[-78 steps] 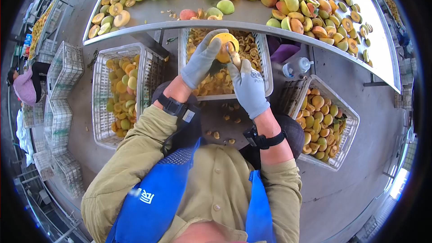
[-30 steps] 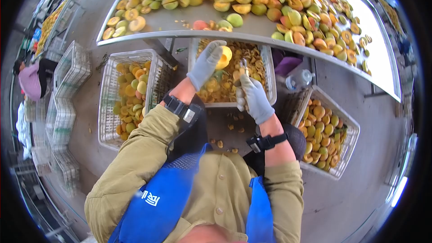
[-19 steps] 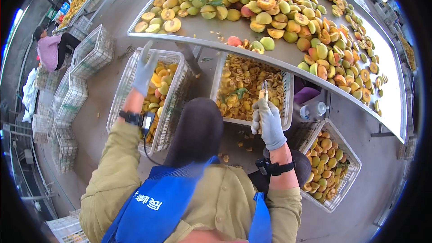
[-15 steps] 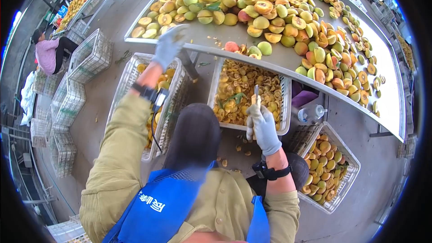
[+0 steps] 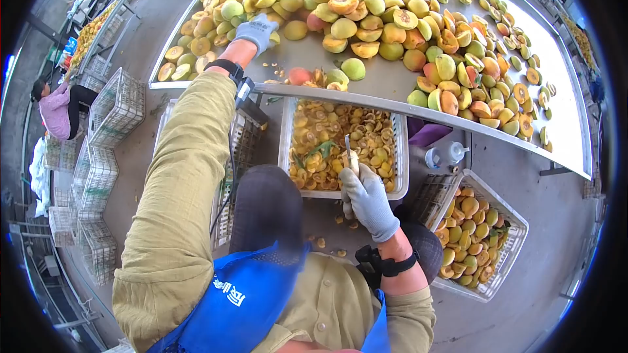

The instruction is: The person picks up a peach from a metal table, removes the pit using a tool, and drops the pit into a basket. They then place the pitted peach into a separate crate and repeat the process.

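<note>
Far L: seated person (image 5: 57, 114), pinkish top & dark trousers, next to a row of white plastic crates (image 5: 91, 176); white bag (image 5: 38, 180) close by. Next, the L crate (image 5: 247, 144), mostly hidden under the wearer's tan L sleeve (image 5: 183, 176); contents hard to see.

L hand (image 5: 257, 31), grey glove, dark wrist strap, reaches over near edge of metal table (image 5: 383, 78), in among cut fruit (image 5: 392, 33) at L part of the pile. Fingers bent down, tips hidden, so can't tell if they're pinching a piece. Pile covers much of the tabletop, mostly halves, yellow/green/orange, some cut side up; a few bits near the front edge.

Mid: crate of scraps (image 5: 403, 150) partly under table edge, full of yellow-brown pieces w/ a green leaf (image 5: 323, 150) on top. R hand (image 5: 369, 201), also gloved, is over its near side, fingers curled tight round the pale handle of a tool (image 5: 353, 161); thin metal tip points up/away, clear of any fruit.

R of that: purple cloth (image 5: 428, 133) under table, clear bottle (image 5: 447, 154) near it. Far R: angled R crate (image 5: 513, 242) on floor, well filled w/ fruit halves (image 5: 471, 235).
</note>
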`<state>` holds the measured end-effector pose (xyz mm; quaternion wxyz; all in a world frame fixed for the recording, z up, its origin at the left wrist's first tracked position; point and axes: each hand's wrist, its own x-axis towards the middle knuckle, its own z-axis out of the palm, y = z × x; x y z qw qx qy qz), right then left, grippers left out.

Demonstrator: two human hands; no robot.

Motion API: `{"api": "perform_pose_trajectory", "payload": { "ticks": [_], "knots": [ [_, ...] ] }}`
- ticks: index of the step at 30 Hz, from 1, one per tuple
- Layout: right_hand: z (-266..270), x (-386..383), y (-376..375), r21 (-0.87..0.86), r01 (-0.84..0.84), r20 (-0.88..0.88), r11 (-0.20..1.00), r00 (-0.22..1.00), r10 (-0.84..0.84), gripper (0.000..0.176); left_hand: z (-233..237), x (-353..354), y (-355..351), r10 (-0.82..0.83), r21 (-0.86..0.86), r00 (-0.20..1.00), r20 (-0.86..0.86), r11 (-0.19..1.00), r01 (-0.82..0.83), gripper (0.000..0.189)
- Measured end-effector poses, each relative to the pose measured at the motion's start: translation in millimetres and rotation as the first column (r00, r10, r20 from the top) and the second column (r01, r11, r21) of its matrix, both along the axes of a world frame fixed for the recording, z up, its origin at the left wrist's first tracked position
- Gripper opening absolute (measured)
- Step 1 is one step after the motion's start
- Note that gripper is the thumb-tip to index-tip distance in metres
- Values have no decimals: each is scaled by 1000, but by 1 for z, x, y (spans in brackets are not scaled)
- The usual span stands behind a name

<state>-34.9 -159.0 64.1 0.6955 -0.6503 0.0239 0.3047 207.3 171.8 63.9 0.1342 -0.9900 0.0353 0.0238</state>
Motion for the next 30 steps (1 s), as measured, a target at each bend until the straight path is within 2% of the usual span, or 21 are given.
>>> {"api": "perform_pose_trajectory", "payload": {
  "ticks": [3,4,5,6,7,8,9,13,14,15,16,18,21,23,24,27,28,30],
  "knots": [
    [1,-5,2,-4,3,3,1000,1000,-3,26,-5,-17,22,107,-307,992,69,948,-81,43],
    [-1,-6,2,0,27,14,1000,1000,-27,26,-9,-27,25,91,-360,968,235,933,-1,38],
    [-6,-7,2,5,49,23,999,999,-49,27,-12,-33,27,158,-697,970,185,717,17,38],
    [-8,-9,3,12,67,28,998,997,-67,27,-3,-49,14,201,-922,973,113,386,28,38],
    [-7,-9,4,35,79,54,996,995,-81,26,5,-67,1,215,-999,976,32,-8,34,38],
    [-9,-9,3,25,72,89,997,993,-74,26,13,-87,-16,147,-959,989,-22,-282,20,37],
    [-12,-10,3,13,68,124,998,990,-69,26,16,-106,-32,64,-845,997,-54,-535,-11,36],
    [-17,-10,5,-68,62,223,996,974,-45,25,-1,-161,-80,-87,-779,973,-215,-585,-225,36],
    [-26,-10,4,-45,103,212,994,973,-91,21,-3,-172,-94,-120,-767,961,-247,-582,-270,37],
    [-30,-9,3,-96,121,248,988,964,-94,23,-5,-181,-108,-155,-754,948,-277,-577,-315,38],
    [-34,-9,2,-146,139,281,979,955,-94,24,-9,-188,-121,-208,-703,940,-271,-625,-340,37],
    [-31,-8,-2,-276,157,343,948,938,-56,30,-20,-193,-139,-199,-757,937,-287,-552,-349,36],
    [-42,-4,-8,-399,236,583,886,811,47,32,-33,-197,-159,-152,-800,940,-304,-495,-339,31],
    [-38,-4,-9,-442,241,606,864,791,89,34,-36,-199,-167,-117,-803,944,-308,-500,-324,31],
    [-40,-3,-9,-469,249,626,847,770,120,34,-41,-199,-172,-85,-811,966,-244,-528,-251,30],
    [-43,-2,-3,-470,287,680,834,721,135,31,-43,-200,-183,-63,-756,978,-200,-625,-195,35],
    [-43,-1,-1,-469,309,698,827,704,133,30,-49,-199,-181,-65,-813,986,-155,-559,-164,41],
    [-43,-1,2,-463,332,714,822,689,124,29,-51,-199,-183,-32,-858,998,-53,-511,-62,41]
  ]
}}
